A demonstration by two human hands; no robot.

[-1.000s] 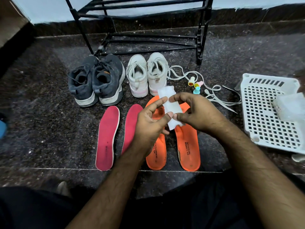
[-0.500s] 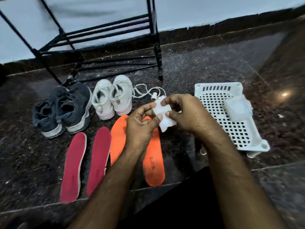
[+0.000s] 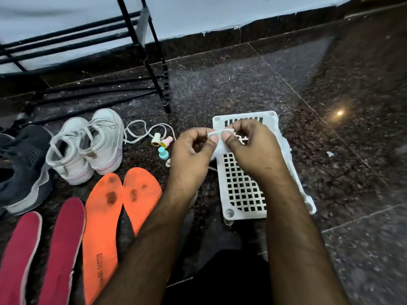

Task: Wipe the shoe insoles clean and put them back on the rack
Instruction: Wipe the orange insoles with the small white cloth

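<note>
My left hand [image 3: 191,155] and my right hand [image 3: 253,148] both pinch a small white wipe [image 3: 220,142] between thumb and fingers, held above the white perforated tray [image 3: 242,194]. Two orange insoles [image 3: 103,216] with dark stains lie on the floor to the left of my arms; my left forearm hides part of the right one [image 3: 143,194]. Two red insoles [image 3: 63,249] lie further left at the frame's edge. The black metal shoe rack [image 3: 154,62] stands at the back left against the wall.
A pair of white sneakers [image 3: 88,146] and dark grey sneakers [image 3: 24,166] stand in front of the rack. White laces [image 3: 141,130] and small pastel caps [image 3: 161,146] lie between the sneakers and the tray. Dark speckled granite floor [image 3: 330,150] stretches to the right.
The view has swung right. Both hands have carried the wipe from above the orange insoles to above the white tray, and the wipe now looks bunched between the fingers.
</note>
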